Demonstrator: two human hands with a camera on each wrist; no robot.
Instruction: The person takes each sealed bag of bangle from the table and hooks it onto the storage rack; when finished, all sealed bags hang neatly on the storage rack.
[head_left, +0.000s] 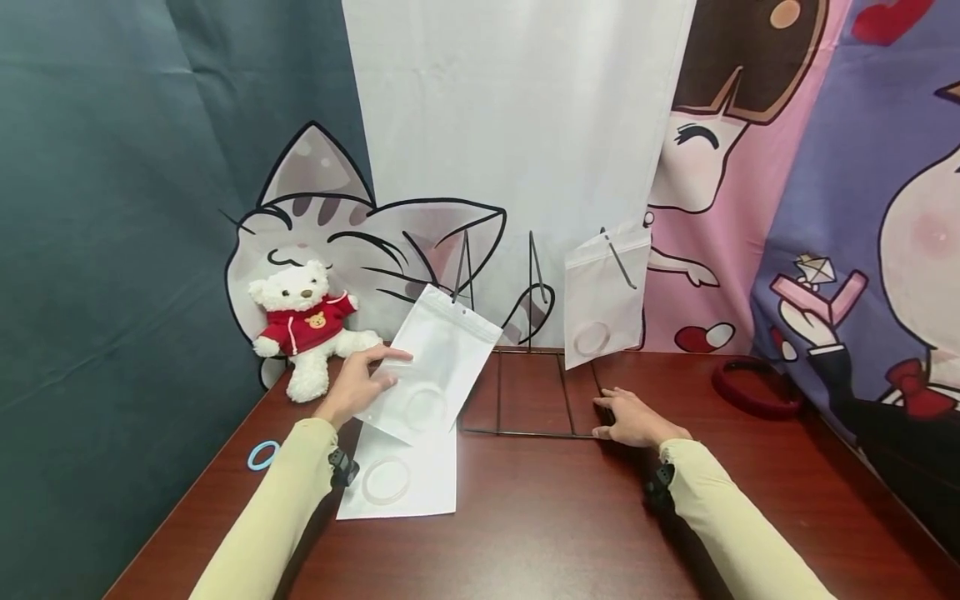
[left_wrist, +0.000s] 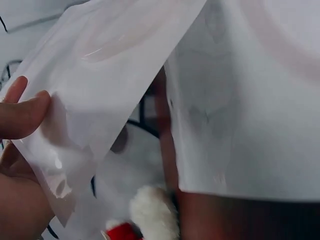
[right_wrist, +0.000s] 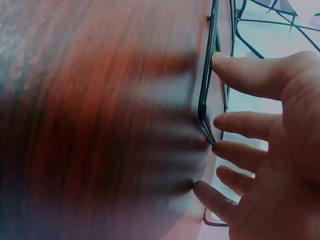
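At the left of the wire rack (head_left: 525, 433): one white bag (head_left: 442, 350), tilted, its side pinched by our left hand (head_left: 362, 383); only the left wrist view gives us its creased corner. Our right hand (head_left: 633, 419), fingers spread, touches the rack's base; the right wrist view alone shows all five digits. Head view only: blue ring (head_left: 253, 464).

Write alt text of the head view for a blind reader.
A left hand holds a white pouch at a wire rack while the right hand touches its base. Another pouch hangs from the rack; a third lies on the table.
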